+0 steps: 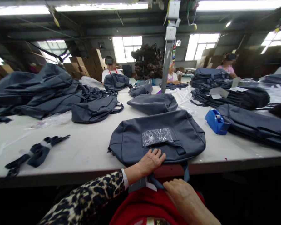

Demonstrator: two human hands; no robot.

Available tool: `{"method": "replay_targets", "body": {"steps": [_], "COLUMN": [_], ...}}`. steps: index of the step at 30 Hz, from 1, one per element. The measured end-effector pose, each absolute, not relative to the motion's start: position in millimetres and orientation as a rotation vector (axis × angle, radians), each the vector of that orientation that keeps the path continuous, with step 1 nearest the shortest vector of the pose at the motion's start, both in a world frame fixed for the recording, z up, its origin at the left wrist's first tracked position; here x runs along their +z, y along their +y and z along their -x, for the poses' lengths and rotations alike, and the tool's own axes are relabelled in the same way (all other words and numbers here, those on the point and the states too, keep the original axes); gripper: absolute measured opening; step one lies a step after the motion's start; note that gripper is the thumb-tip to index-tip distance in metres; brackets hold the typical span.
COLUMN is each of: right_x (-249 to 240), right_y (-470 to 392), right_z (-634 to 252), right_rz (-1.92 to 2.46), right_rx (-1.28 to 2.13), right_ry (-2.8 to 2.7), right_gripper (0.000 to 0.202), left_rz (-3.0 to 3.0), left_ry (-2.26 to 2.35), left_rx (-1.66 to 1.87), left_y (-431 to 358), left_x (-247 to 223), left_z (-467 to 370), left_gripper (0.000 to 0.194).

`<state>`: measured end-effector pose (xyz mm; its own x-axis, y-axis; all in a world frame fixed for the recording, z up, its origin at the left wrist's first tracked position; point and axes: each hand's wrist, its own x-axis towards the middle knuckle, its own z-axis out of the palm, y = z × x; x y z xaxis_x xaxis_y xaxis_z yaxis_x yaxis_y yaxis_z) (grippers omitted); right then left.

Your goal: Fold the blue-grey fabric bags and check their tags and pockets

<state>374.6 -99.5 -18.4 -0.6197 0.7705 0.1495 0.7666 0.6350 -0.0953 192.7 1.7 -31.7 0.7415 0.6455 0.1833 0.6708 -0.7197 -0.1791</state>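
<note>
A dark blue-grey duffel bag (131,137) lies at the table's front edge, with a clear plastic packet (156,137) on its upper face. My left hand (152,162) rests flat on the bag's near side, just below the packet, fingers stretched out. One bag handle (186,172) hangs down over the edge towards me. My right hand (181,192) is closed around this handle's lower part, close to my red apron. White and grey tags (151,185) dangle beside the handle, partly hidden by my left forearm.
A blue tape dispenser (217,122) stands to the right, beside stacked bags (255,125). Rolled straps (41,151) lie at left, with a large pile of bags (37,90) behind. A metal post (166,65) rises beyond the bag. Several people work across the table.
</note>
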Motion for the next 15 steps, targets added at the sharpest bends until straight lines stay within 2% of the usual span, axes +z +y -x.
{"method": "replay_targets", "body": {"steps": [3,6,10,15], "right_x": [-10.7,-2.5,13.0,49.1], "right_y": [-101.4,-102.3,-91.9,-53.2], "right_z": [-370.6,-373.2,-383.4,-389.7], "right_rz": [1.295,1.277,1.151,0.954], "right_rx": [0.011,0.018,-0.025,-0.324], "right_ry": [-2.673,-2.629,-2.493,-2.295], "right_gripper": [0.019,0.017,0.032,0.029], "left_rz": [2.728,2.771,2.838,2.942], "left_ry": [-1.031,-1.027,-1.107,-1.176], "left_rx": [-0.153,-0.148,-0.199,-0.293], "left_y": [4.8,17.0,50.0,97.8], "left_x": [-28.9,-3.2,84.1,208.7], "left_z": [-195.8,-193.9,-181.3,-157.1], "left_gripper": [0.024,0.017,0.021,0.024]}}
